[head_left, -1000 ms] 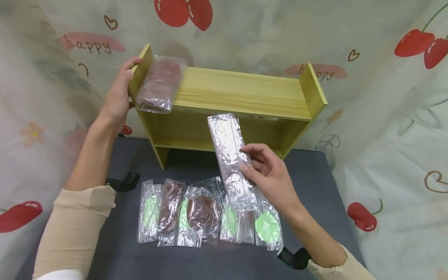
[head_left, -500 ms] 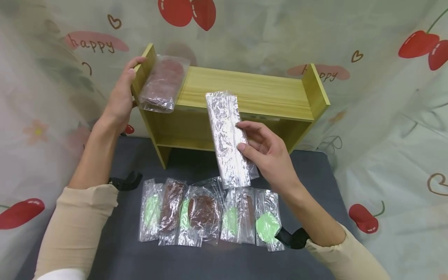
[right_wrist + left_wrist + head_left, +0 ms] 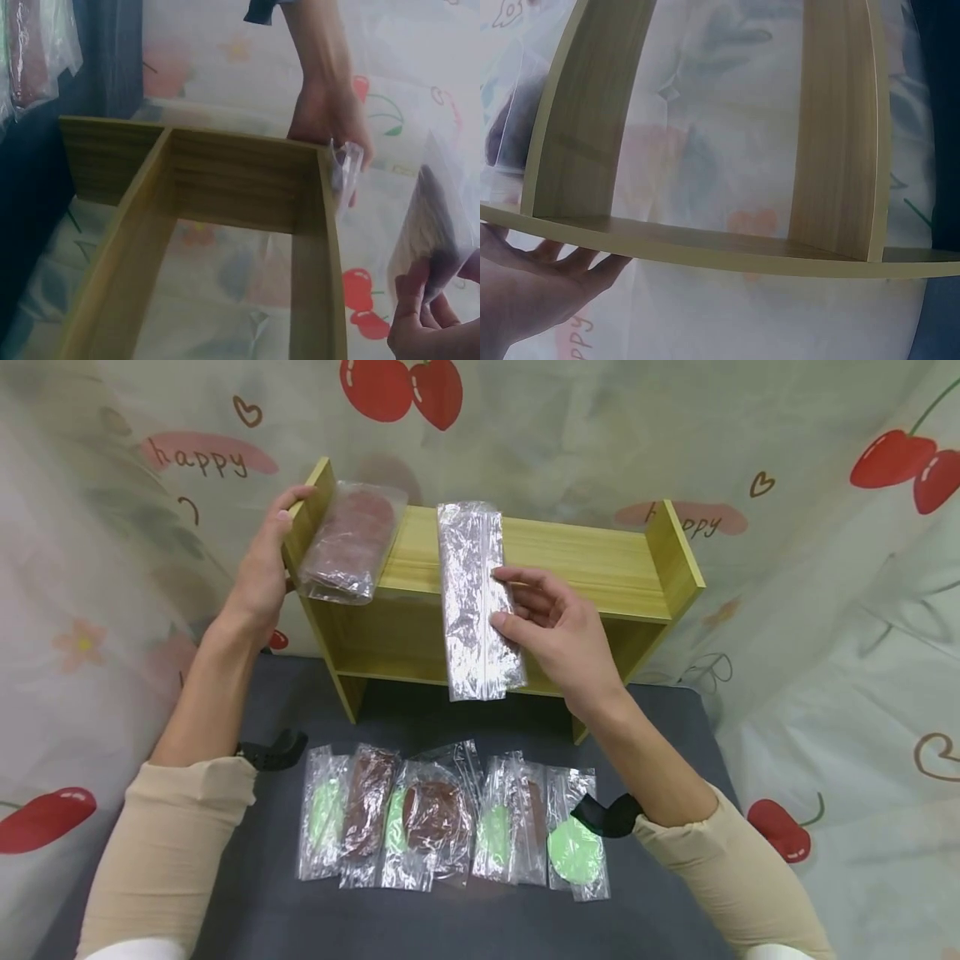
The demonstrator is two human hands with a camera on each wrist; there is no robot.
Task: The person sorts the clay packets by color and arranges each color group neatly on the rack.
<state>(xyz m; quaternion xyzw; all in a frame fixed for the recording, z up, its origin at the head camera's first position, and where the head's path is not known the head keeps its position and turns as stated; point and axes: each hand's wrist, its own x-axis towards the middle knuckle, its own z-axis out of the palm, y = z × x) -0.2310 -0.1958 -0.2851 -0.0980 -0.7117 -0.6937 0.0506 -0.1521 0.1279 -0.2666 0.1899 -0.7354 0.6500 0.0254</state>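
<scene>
My left hand point(image 3: 258, 560) grips the left side panel of a yellow wooden shelf unit point(image 3: 540, 602). In the left wrist view, the fingers point(image 3: 592, 266) lie against that panel's outer side. My right hand point(image 3: 562, 627) pinches a flat, clear plastic packet point(image 3: 468, 602) between thumb and fingers, holding it in the air before the top board. From the head its face looks silvery with glare; the right wrist view shows dark contents in the packet point(image 3: 431, 232). A similar packet with reddish-brown contents point(image 3: 352, 539) leans against the left panel on the top board.
On the dark table point(image 3: 450, 927), in front of the shelf, lies a row of clear plastic packets, some with brown pieces point(image 3: 435, 814) and some with green ones point(image 3: 573, 852). Patterned curtains point(image 3: 540, 435) with cherries hang behind and at both sides.
My right hand has raised the packet from above the row on the table up to the top board's height. The left hand keeps its place on the side panel.
</scene>
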